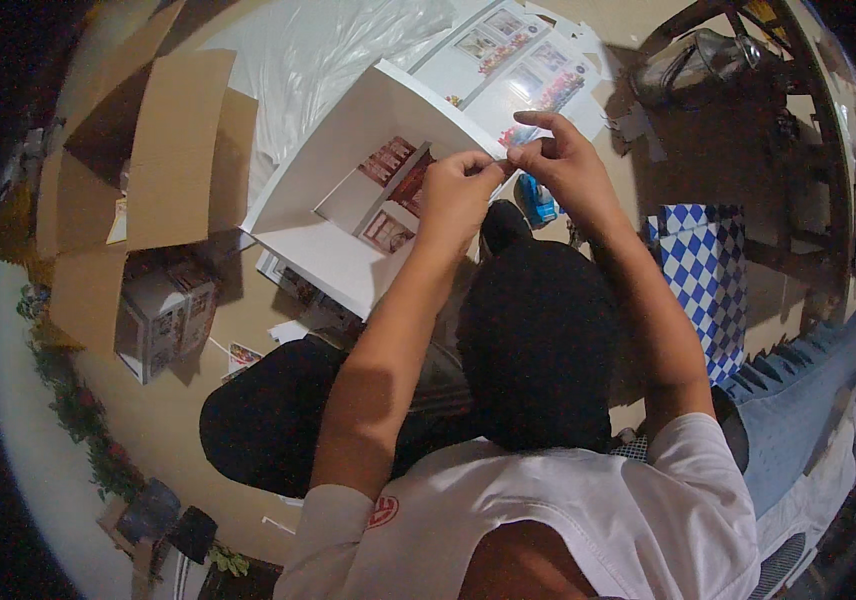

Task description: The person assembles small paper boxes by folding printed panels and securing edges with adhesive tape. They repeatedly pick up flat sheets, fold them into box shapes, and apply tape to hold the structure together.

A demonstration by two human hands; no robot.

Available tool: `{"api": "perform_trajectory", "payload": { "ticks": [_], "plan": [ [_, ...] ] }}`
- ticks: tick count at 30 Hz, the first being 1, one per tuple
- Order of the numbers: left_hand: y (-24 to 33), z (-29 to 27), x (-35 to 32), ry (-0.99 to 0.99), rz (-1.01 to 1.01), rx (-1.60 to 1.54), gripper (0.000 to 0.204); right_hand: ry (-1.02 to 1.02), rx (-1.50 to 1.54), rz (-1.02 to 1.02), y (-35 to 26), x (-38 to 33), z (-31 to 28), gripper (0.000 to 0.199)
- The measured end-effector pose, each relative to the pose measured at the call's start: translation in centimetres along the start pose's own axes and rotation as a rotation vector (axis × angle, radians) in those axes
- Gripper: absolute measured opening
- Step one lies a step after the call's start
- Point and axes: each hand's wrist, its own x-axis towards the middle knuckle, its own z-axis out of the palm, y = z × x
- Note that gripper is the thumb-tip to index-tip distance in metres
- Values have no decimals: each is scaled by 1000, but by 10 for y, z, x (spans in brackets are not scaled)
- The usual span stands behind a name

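Note:
A white cardboard model house (348,180) with small pictures on its inner walls stands on the floor in front of me. My left hand (453,195) pinches the top corner of its wall. My right hand (563,165) pinches something small at the same corner, fingertips touching those of the left; what it holds is too small to tell. A flat sheet of printed picture stickers (518,50) lies just beyond the hands. My dark-trousered knees (538,340) are below the hands.
An open brown cardboard box (148,160) holding smaller printed boxes sits at the left. Clear plastic wrap (318,45) lies at the top. A blue-and-white chequered box (703,265) is at the right, a small blue object (538,200) under my right hand, a metal kettle (693,60) top right.

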Motion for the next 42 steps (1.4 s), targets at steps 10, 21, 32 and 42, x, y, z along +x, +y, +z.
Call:
{"api": "perform_trajectory", "payload": {
  "ticks": [10, 21, 32, 42],
  "plan": [
    [2, -1, -3, 53, 147, 150, 18, 44, -144, 43, -5, 10, 3, 48],
    [-1, -3, -2, 73, 184, 176, 17, -17, -452, 67, -12, 19, 0, 43],
    [1, -3, -5, 86, 194, 264, 17, -154, -895, 198, -56, 19, 9, 37],
    [3, -10, -4, 33, 129, 232, 15, -232, -152, 166, -17, -2, 2, 29]
  ]
}}
